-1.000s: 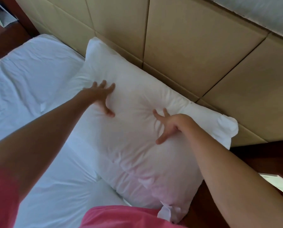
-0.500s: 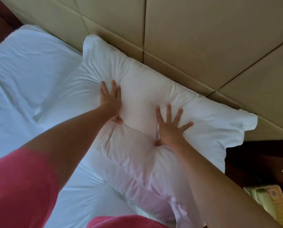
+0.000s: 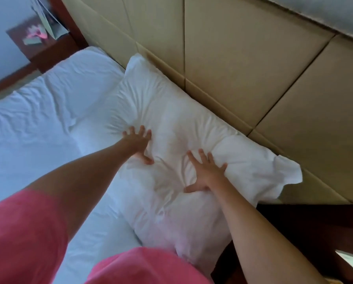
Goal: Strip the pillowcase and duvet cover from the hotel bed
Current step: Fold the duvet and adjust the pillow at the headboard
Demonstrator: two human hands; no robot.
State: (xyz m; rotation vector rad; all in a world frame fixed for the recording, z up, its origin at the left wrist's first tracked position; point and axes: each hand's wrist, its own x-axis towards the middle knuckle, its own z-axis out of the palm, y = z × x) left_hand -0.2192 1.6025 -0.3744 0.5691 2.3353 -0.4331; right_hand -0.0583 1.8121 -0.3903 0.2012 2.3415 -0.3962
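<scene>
A white pillow (image 3: 171, 119) in its pillowcase lies at the head of the bed, against the padded headboard (image 3: 243, 58). Its loose open end (image 3: 284, 173) flares out at the right. My left hand (image 3: 137, 143) presses flat on the pillow's middle with fingers spread. My right hand (image 3: 205, 173) presses flat a little to the right, fingers spread too. The fabric dents and wrinkles around both palms. White bedding (image 3: 38, 124) covers the mattress to the left.
A dark wooden nightstand (image 3: 315, 228) sits at the right of the bed, below the pillow's end. Another dark wooden table (image 3: 48, 44) with pink and pale papers stands at the far left corner. My pink sleeve and shirt fill the bottom of the view.
Both hands stay flat on the pillow and have shifted slightly across it. The view has swung left, bringing the far table back into sight.
</scene>
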